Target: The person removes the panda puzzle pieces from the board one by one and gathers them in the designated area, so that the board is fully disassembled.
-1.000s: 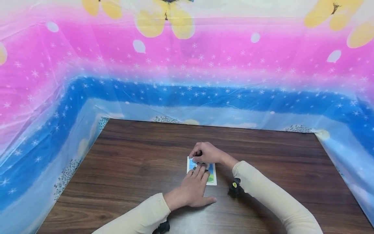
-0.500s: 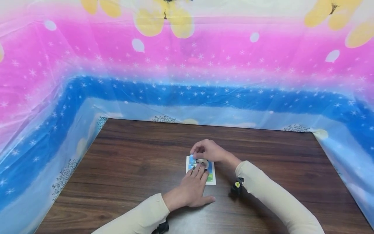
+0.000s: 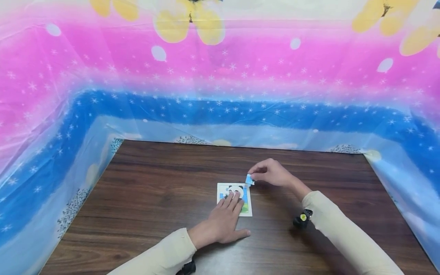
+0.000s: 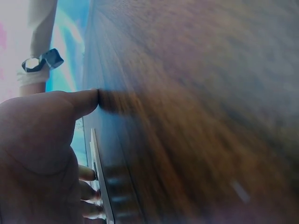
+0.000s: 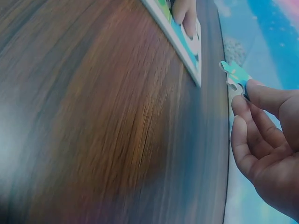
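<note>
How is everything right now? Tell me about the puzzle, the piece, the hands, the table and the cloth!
Puzzle: flat on the table, panda picture facing up, partly covered.
Puzzle piece: loose, held up off the table.
Left hand: fingers outstretched, resting on the puzzle.
Right hand: pinching the piece.
Table: brown top, partly hidden by arms.
Cloth: hanging behind the table.

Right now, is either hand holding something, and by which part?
The right hand pinches a blue jigsaw piece by one edge, between thumb and fingers. The left hand grips nothing; its fingers rest on the panda puzzle.
</note>
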### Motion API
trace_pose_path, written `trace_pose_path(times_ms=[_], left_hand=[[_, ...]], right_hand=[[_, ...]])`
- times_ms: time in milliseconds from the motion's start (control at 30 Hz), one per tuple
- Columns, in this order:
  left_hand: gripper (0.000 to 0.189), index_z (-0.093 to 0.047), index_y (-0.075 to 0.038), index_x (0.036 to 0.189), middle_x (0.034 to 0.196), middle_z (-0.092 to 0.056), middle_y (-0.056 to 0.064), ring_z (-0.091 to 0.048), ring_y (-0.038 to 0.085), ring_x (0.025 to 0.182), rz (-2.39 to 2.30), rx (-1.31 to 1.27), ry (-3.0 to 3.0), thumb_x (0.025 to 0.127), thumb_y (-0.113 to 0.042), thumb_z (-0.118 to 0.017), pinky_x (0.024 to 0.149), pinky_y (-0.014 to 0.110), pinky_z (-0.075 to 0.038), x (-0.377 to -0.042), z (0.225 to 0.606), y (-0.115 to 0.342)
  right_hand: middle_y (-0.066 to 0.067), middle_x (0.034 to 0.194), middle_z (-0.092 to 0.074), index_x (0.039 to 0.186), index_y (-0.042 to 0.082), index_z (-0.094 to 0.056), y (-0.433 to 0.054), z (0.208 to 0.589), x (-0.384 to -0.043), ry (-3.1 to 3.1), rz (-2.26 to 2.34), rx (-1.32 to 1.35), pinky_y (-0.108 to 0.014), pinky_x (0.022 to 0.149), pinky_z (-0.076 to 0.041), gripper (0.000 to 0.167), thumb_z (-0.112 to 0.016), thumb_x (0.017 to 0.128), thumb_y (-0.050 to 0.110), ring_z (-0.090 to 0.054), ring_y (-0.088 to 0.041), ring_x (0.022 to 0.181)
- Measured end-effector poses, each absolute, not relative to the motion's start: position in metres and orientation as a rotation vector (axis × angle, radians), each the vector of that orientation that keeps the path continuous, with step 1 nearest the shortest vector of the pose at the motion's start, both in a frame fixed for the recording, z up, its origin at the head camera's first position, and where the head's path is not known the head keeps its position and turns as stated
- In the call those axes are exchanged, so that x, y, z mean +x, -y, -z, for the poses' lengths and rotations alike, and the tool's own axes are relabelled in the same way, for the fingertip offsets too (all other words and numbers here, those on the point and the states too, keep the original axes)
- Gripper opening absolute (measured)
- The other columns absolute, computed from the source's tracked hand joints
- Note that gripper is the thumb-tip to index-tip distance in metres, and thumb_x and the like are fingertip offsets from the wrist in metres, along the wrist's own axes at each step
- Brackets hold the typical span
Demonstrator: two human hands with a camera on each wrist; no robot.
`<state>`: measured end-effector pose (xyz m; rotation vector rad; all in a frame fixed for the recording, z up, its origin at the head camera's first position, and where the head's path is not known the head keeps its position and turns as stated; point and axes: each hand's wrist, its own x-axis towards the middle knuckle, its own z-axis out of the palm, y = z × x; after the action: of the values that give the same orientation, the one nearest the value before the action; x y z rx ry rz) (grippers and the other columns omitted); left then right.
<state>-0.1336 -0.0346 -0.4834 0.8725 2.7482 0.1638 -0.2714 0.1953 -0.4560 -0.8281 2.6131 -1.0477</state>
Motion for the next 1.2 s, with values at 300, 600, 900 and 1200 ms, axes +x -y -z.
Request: trace_pose_path(times_ms=[300,600,900,1200], left_hand=[[0.094,-0.030,-0.006,0.160,0.170,-0.018,0.015,-0.016,0.031,0.157,-0.128,0.894,-2.772,0.096,-0.073,-0.046,0.124,0.044,-0.025,-0.132,0.478,0.036],[0.092,-0.032,-0.007,0.160,0.169,-0.020,0.015,-0.018,0.031,0.157,-0.132,0.921,-2.783,0.096,-0.072,-0.047,0.124,0.045,-0.025,-0.132,0.479,0.036],[0.093,-0.030,-0.008,0.161,0.170,-0.018,0.014,-0.017,0.030,0.157,-0.130,0.929,-2.777,0.096,-0.072,-0.046,0.124,0.044,-0.024,-0.133,0.480,0.038],[0.092,-0.031,-0.006,0.160,0.169,-0.020,0.016,-0.018,0.034,0.156,-0.163,0.936,-2.782,0.096,-0.070,-0.049,0.124,0.047,-0.026,-0.132,0.479,0.038]], right_hand=[[0.006,0.097,-0.077,0.105,0.019,-0.081,-0.233,0.463,-0.270,-2.645,1.005,-0.735,-0.037,0.078,-0.058,0.012,-0.073,0.096,0.020,-0.071,-0.011,0.087],[0.003,0.094,-0.076,0.103,0.017,-0.082,-0.257,0.472,-0.265,-2.652,0.979,-0.561,-0.033,0.070,-0.056,0.011,-0.074,0.096,0.017,-0.067,-0.014,0.080],[0.000,0.100,-0.078,0.101,0.016,-0.082,-0.261,0.477,-0.262,-2.689,0.905,-0.605,-0.038,0.077,-0.058,0.010,-0.074,0.095,0.016,-0.071,-0.017,0.092],[-0.002,0.106,-0.078,0.102,0.017,-0.082,-0.258,0.479,-0.263,-2.734,0.833,-0.667,-0.044,0.085,-0.057,0.011,-0.073,0.095,0.014,-0.071,-0.024,0.103]])
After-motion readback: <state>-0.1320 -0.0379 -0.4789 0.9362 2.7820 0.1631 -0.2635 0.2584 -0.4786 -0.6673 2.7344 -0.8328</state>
